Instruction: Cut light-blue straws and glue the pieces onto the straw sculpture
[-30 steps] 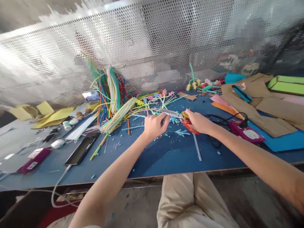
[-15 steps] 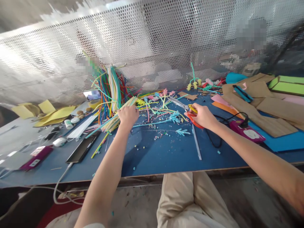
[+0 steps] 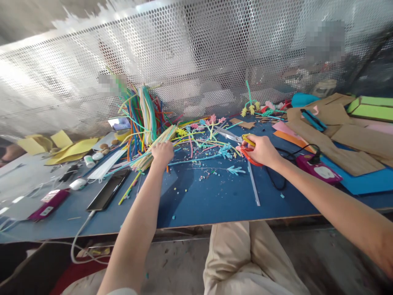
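Observation:
My left hand (image 3: 162,152) is closed on the near end of a bundle of pale yellow straws (image 3: 155,147), lying at the foot of a tall heap of coloured straws (image 3: 141,116). My right hand (image 3: 259,150) grips red and yellow scissors (image 3: 236,138), whose blades point left and away over the blue table (image 3: 211,196). Between the hands lie cut straw pieces, small straw flowers (image 3: 226,150) and scattered bits.
A black phone (image 3: 107,190) on a white cable and a magenta device (image 3: 49,203) lie at the left. Another magenta device (image 3: 319,168) with a black cord lies right, beside brown cardboard (image 3: 356,141) and green boxes (image 3: 373,108). A perforated metal screen (image 3: 196,57) backs the table.
My left hand left the scissors' tip, swung left to the straw heap and closed on the pale yellow bundle. My right hand carried the scissors slightly away and right.

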`<action>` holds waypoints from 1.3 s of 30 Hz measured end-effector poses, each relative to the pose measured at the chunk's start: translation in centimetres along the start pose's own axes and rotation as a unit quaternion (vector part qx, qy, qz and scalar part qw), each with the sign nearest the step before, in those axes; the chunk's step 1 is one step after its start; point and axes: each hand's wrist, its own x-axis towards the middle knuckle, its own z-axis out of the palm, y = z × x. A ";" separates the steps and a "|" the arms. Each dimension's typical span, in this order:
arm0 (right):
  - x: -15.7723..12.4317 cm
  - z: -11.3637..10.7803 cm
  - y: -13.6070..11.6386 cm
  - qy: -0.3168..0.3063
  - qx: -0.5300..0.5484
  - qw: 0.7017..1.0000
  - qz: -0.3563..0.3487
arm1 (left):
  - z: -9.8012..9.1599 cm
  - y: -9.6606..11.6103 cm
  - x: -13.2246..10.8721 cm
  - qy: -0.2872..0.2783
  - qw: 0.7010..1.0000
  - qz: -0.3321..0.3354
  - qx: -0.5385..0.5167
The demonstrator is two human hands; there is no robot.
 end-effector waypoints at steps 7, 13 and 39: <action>0.0 0.7 -0.8 0.027 0.134 0.990 0.028 | -2.9 6.5 -3.7 0.160 0.968 0.171 -0.088; -0.8 1.3 -2.7 0.008 0.234 0.971 0.058 | -3.2 12.7 -9.0 0.176 0.895 0.349 -0.216; -1.0 3.0 -3.3 -0.154 0.357 0.915 0.108 | -1.0 14.0 -8.7 0.151 0.884 0.395 -0.198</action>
